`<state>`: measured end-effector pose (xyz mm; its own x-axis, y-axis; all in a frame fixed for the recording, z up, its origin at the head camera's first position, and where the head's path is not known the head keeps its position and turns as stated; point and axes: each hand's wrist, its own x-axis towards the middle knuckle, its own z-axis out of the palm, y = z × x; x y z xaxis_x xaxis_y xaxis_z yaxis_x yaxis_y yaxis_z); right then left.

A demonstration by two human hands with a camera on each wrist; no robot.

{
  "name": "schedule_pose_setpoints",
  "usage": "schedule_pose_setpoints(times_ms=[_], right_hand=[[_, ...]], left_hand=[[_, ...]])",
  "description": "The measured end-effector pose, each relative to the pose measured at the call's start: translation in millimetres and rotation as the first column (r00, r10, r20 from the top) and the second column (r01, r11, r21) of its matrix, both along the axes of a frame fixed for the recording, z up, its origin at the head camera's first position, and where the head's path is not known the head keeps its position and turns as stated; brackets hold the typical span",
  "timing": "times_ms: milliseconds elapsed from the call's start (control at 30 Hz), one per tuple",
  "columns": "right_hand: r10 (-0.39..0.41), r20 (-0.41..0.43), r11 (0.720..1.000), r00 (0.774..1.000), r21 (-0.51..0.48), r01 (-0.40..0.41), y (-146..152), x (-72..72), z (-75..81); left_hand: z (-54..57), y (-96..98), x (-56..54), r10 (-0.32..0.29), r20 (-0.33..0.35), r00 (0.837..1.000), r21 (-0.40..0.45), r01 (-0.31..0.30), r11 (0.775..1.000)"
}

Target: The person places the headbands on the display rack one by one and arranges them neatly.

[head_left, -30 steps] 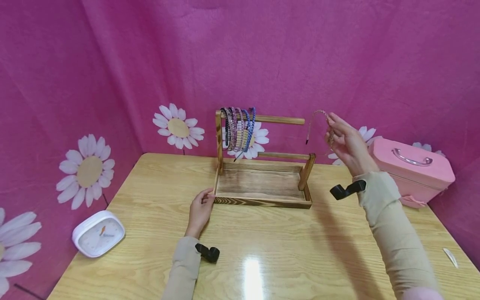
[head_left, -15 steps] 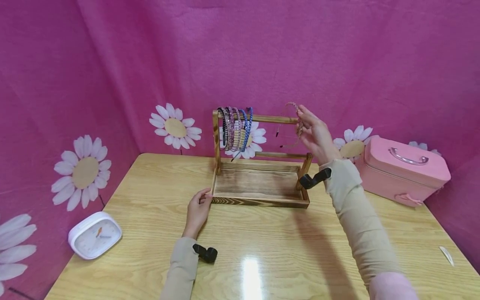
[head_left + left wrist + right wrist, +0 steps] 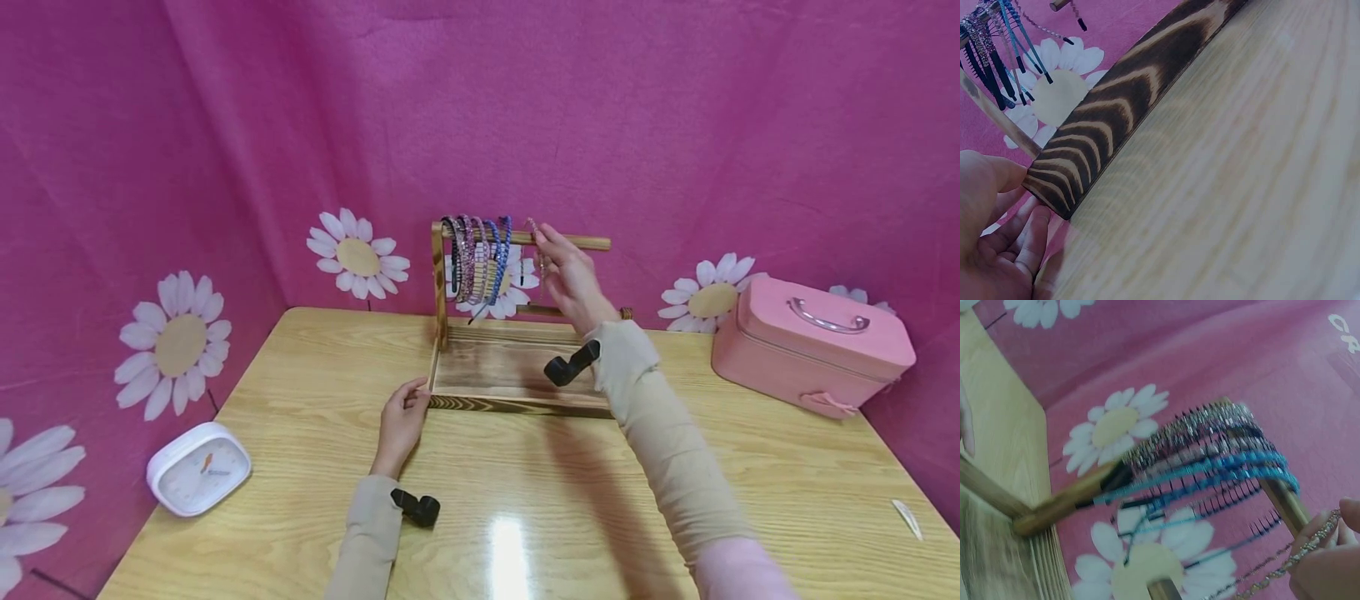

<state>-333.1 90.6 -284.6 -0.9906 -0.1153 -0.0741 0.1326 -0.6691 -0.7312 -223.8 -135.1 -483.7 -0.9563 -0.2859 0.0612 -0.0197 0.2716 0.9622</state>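
My right hand (image 3: 576, 283) pinches a thin beaded headband (image 3: 1311, 545) between thumb and fingers. It holds this headband at the upper bar of the wooden rack (image 3: 517, 406), right of the hanging ones. Several braided and sparkly headbands (image 3: 472, 258), dark, pink and blue, hang together at the bar's left end. At the rack tray's front left corner is my left hand (image 3: 400, 427), thumb and fingers gripping the wood; the left wrist view shows them at the striped dark edge (image 3: 1094, 137). My right hand and forearm hide part of the tray's right side.
A white clock (image 3: 198, 469) stands at the left of the table (image 3: 315, 367). On the right sits a pink case (image 3: 813, 346) with a silver handle, and a small white hair clip (image 3: 907, 519) lies near the right edge. Pink cloth with daisies hangs behind.
My right hand has carried the beaded headband left, from beyond the bar's free end to beside the hanging headbands. My left hand has stayed at the rack's corner.
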Motion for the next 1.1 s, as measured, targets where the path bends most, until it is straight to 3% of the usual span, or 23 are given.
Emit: schedule_pose_setpoints(times_ms=[233,633,867,1100], right_hand=[[-0.038,0.019,0.993,0.999,-0.112,0.04,-24,-2.3,-2.3],[-0.101,0.011,0.99,0.995,-0.094,0.102,-40,-5.3,-14.0],[-0.078,0.038,0.997,0.996,-0.006,0.079,-32,4.1,-23.5],[-0.039,0.02,0.999,0.999,0.02,0.039,-10,22.9,-47.9]], left_hand=[[-0.9,-0.2,-0.7,0.005,0.012,1.0,0.001,-0.005,1.0],[0.7,0.0,-0.2,0.004,0.009,1.0,0.004,-0.004,1.0],[0.7,-0.3,1.5,0.003,0.006,1.0,0.0,-0.003,1.0],[-0.1,-0.5,0.6,0.009,0.003,1.0,-0.009,-0.009,1.0]])
